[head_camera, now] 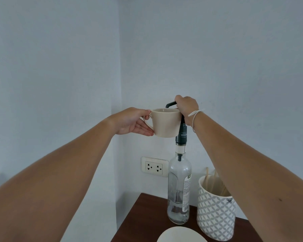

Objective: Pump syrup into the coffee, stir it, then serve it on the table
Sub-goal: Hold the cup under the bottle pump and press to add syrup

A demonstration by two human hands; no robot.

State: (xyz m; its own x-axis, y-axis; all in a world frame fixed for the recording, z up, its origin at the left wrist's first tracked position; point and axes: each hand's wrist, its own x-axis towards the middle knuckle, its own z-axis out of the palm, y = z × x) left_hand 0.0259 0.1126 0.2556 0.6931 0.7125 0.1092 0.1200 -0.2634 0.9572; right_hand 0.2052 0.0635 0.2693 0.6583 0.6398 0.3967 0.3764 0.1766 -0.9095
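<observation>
My left hand (131,122) holds a cream coffee cup (165,123) by its handle, raised in the air with its rim just under the dark spout of the syrup pump (171,103). My right hand (187,109) rests on top of the pump head, fingers curled over it. The pump sits in a tall clear glass syrup bottle (179,189) that stands on the dark wooden table (147,217); only a little liquid shows near its bottom. The cup's inside is hidden from this angle.
A patterned grey-and-white holder (216,213) with wooden stir sticks (215,182) stands right of the bottle. A white saucer (180,235) lies at the table's near edge. A wall socket (155,166) is behind the bottle, in the corner of pale walls.
</observation>
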